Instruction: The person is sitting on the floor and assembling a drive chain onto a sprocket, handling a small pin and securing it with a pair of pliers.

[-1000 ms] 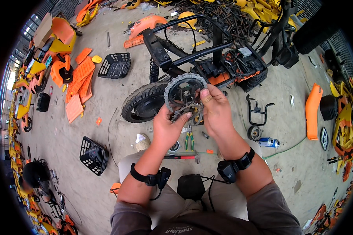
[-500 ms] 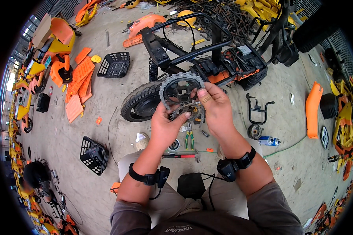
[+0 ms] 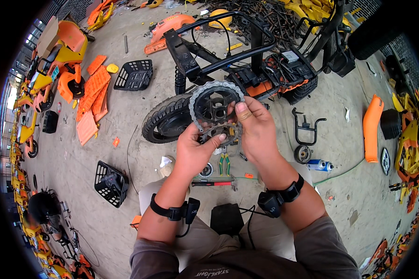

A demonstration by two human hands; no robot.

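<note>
Both of my hands grip a toothed sprocket assembly: a chain-wrapped upper ring point(image 3: 217, 85) with a black centre, and a smaller toothed part below it. My left hand point(image 3: 195, 146) pinches the lower left, thumb on the smaller part; my right hand point(image 3: 255, 128) grips the right side, thumb on the upper ring. Behind them are a tyred wheel point(image 3: 156, 125) and a black scooter frame point(image 3: 191, 60). Below lie green-handled pliers point(image 3: 225, 165), a red-handled hammer point(image 3: 216, 183) and a small ring part point(image 3: 206, 169).
Black baskets point(image 3: 130, 74) point(image 3: 111, 183), orange panels point(image 3: 91, 97), a long orange part point(image 3: 372, 130), a bent tube bracket point(image 3: 307, 132) and spray cans point(image 3: 319, 165) lie around. Yellow scooters point(image 3: 70, 51) line the left; a co-worker point(image 3: 44, 209) crouches at lower left. A heap of metal parts point(image 3: 258, 21) lies behind.
My hands and the held sprockets have shifted slightly left and upward. The upper ring is turned a little more toward the camera. Both grips remain.
</note>
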